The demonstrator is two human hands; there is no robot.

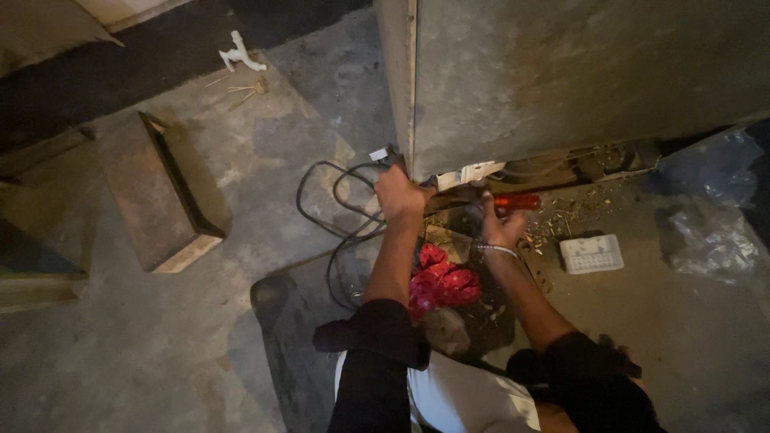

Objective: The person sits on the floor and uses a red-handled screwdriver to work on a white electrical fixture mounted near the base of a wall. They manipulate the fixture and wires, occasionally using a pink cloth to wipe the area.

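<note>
- Black sleeves [377, 353] and pale trousers fill the near edge, with both forearms reaching away across a rough, stained concrete floor [241, 337].
- Crumpled red cloth [441, 285] lies soft and bunched between the arms, on the floor.
- Farther on, the right hand [501, 224], a thin bracelet at its wrist, has its fingers curled around a red-handled tool [513, 202] lying level at the base of a large grey cabinet [561, 72].
- Left hand [399, 195] is fisted on the cabinet's near-left bottom corner; what it grips I cannot tell.
- Black cable [329, 208] loops left of that hand.
- White ribbed plastic tray [591, 253] sits right among wood chips.
- Slanted wooden box [160, 196] stands well left, with open floor between.
</note>
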